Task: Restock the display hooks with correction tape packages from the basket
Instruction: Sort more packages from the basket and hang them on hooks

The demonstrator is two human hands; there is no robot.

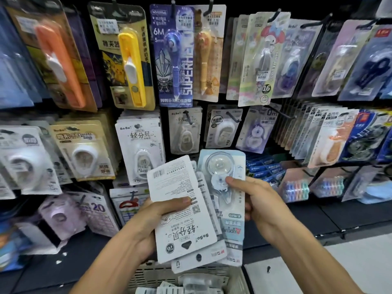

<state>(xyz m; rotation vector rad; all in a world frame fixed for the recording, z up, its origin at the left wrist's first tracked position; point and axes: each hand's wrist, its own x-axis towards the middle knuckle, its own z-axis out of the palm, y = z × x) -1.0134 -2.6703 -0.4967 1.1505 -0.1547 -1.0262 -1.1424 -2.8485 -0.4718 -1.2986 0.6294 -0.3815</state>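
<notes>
**A:** Nearest the lens, a slatted basket (186,276) is seen at the bottom edge, more packs lying in it

**B:** yep, and just above it a fanned stack of packages (180,211) is gripped by the left hand (157,215), thumb curled across the top card. One blue-backed correction tape package (227,177) is pinched by the right hand (252,200) beside the stack, below the display hooks (233,118)

Left hand (157,211) grips a stack of packages (180,211) above the basket (148,276); right hand (252,198) pinches a pale blue package (224,166) just beside the stack.
</notes>
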